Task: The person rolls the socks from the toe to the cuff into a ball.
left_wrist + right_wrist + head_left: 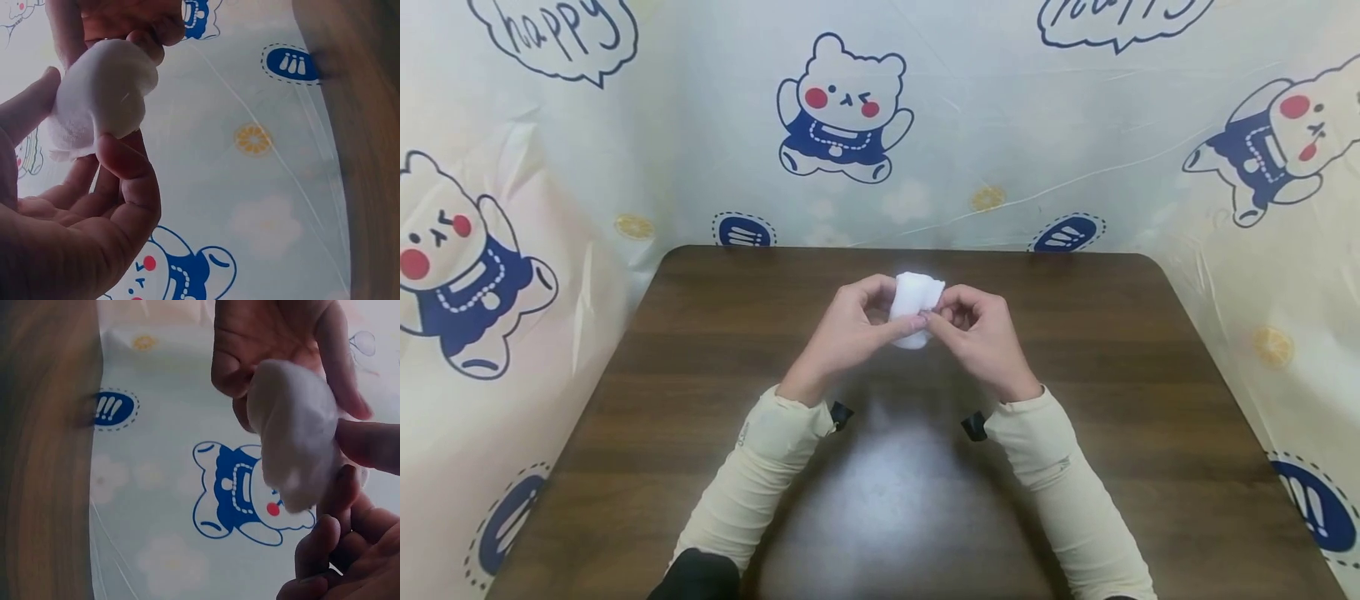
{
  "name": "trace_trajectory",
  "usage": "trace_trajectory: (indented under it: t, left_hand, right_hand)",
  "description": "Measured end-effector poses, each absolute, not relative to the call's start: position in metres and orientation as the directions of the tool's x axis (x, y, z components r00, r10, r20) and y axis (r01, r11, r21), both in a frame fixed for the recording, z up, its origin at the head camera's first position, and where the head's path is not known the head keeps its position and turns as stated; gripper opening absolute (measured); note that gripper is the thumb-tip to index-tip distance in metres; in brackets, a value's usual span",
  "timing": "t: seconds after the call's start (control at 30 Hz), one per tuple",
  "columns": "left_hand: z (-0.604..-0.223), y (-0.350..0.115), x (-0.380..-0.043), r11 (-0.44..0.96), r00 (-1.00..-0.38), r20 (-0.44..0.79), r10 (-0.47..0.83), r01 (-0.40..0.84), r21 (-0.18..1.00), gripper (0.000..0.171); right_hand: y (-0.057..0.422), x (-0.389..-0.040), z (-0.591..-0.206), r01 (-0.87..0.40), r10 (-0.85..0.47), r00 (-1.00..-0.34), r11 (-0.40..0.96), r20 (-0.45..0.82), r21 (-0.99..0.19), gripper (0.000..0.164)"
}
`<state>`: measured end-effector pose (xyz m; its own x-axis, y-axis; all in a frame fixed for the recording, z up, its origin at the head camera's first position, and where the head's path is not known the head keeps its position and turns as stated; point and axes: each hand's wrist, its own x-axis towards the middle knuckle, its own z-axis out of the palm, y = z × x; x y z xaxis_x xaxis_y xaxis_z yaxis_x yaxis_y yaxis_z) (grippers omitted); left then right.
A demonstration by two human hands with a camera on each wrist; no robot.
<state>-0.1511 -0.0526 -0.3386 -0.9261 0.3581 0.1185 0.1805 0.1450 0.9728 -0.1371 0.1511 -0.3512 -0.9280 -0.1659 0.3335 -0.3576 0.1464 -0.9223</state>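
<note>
A white roll of soft cloth, with the look of a gauze bandage (915,292), is held up above the middle of the table. My left hand (846,329) grips its left side, thumb toward me and fingers behind. From the right, my right hand (983,337) pinches the cloth near its edge, the two thumb tips close together. In the left wrist view the bandage (103,90) appears thick and rounded, with a frayed, loosely woven edge low on its left. The right wrist view has the bandage (294,431) between both hands, part of it behind the right thumb.
Under the hands lies a dark brown wooden table (715,333) with rounded far corners. A pale curtain (715,125) printed with cartoon bears hangs behind it and along both sides. Small black devices (975,426) sit by the cream sleeves (1037,442) at the wrists.
</note>
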Motion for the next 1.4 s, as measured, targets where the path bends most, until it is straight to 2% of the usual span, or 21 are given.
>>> trace_trajectory:
  t: [0.13,0.3,0.4,0.57,0.77,1.0,1.07,1.2,1.4]
  left_hand:
    - [-0.338,-0.054,-0.15,0.124,-0.932,0.11,0.344,0.161,0.979,0.039]
    - [-0.34,-0.056,-0.148,0.01,-0.919,0.098,0.382,0.11,0.994,0.037]
    - [-0.339,-0.055,-0.147,-0.048,-0.906,0.1,0.411,0.088,0.995,0.037]
    - [-0.337,-0.056,-0.146,-0.065,-0.915,0.085,0.393,0.065,0.996,0.037]
    - [-0.337,-0.059,-0.146,-0.031,-0.919,0.083,0.386,0.077,0.997,0.036]
    - [-0.338,-0.062,-0.146,0.015,-0.929,0.1,0.355,0.113,0.994,0.036]
    - [-0.34,-0.061,-0.147,0.031,-0.938,0.111,0.329,0.129,0.991,0.039]
    - [-0.344,-0.059,-0.15,0.075,-0.951,0.119,0.284,0.145,0.987,0.043]
    - [-0.346,-0.058,-0.151,0.118,-0.955,0.147,0.257,0.182,0.976,0.044]
  right_hand:
    - [0.154,-0.133,-0.347,-0.359,-0.125,-0.931,0.13,0.344,-0.924,0.008]
    - [0.157,-0.131,-0.347,-0.386,-0.055,-0.923,0.162,0.382,-0.908,0.011]
    - [0.154,-0.133,-0.352,-0.381,-0.058,-0.925,0.162,0.376,-0.91,0.013]
    - [0.152,-0.136,-0.355,-0.42,-0.104,-0.907,0.139,0.408,-0.897,0.011]
    - [0.156,-0.138,-0.355,-0.453,-0.162,-0.888,0.14,0.431,-0.881,0.013]
    - [0.161,-0.135,-0.353,-0.535,-0.232,-0.836,0.139,0.498,-0.834,0.049]
    - [0.16,-0.133,-0.349,-0.568,-0.238,-0.816,0.165,0.526,-0.806,0.049]
    - [0.153,-0.128,-0.337,-0.614,-0.242,-0.787,0.218,0.568,-0.758,0.037]
    - [0.151,-0.128,-0.336,-0.597,-0.232,-0.801,0.252,0.552,-0.761,0.034]
